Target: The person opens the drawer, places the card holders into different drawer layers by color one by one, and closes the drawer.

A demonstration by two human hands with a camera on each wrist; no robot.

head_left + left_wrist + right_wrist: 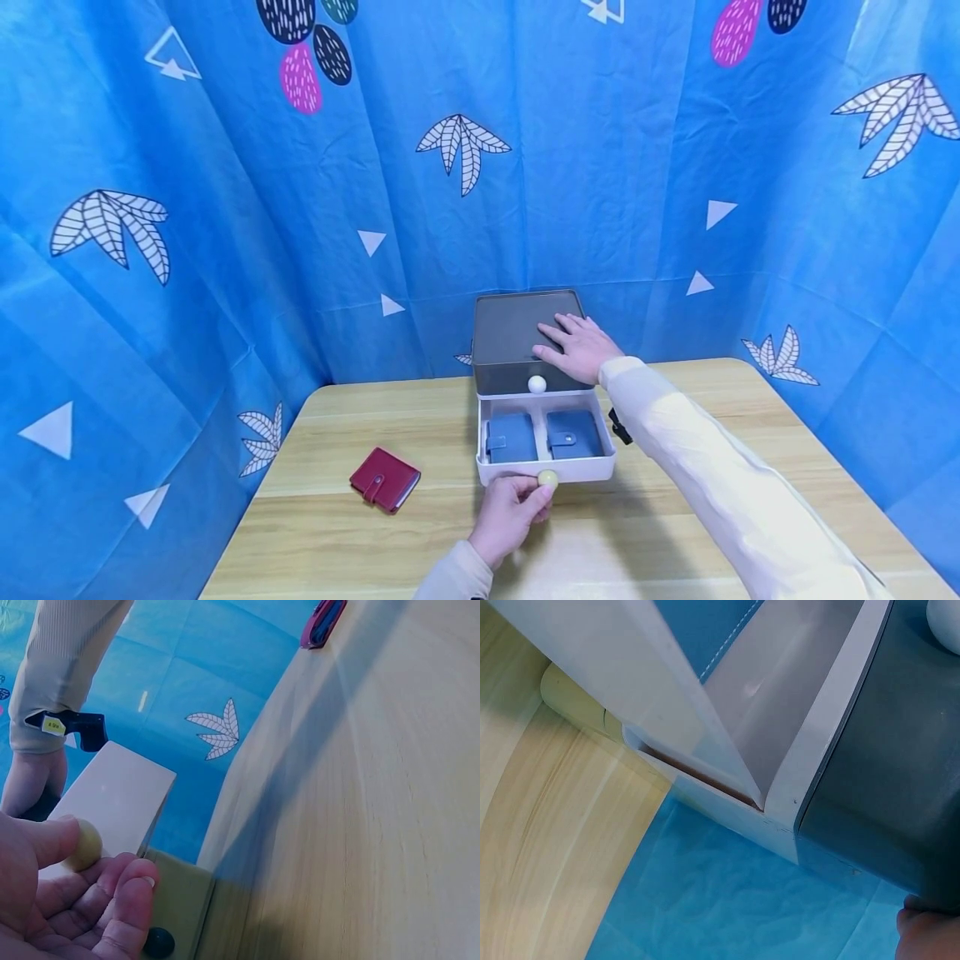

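Observation:
A small drawer box stands at the table's back, with a dark grey top section [510,329] and a white drawer [491,473] pulled out below it. Two blue snap wallets lie in the drawer, one in the left compartment [513,437] and another in the right [576,435], with a divider between them. My left hand [506,517] pinches the drawer's yellowish round knob [548,479] between thumb and fingers. On the dark top rests my right hand [577,348], fingers spread; the right wrist view catches only a bit of it at the lower right corner.
A red snap wallet [385,479] lies on the wooden table [315,542] left of the box. The upper section carries a white knob [537,384]. Beneath the white drawer, an olive-toned drawer [180,889] has a dark knob [159,943]. A blue patterned curtain [592,208] hangs behind.

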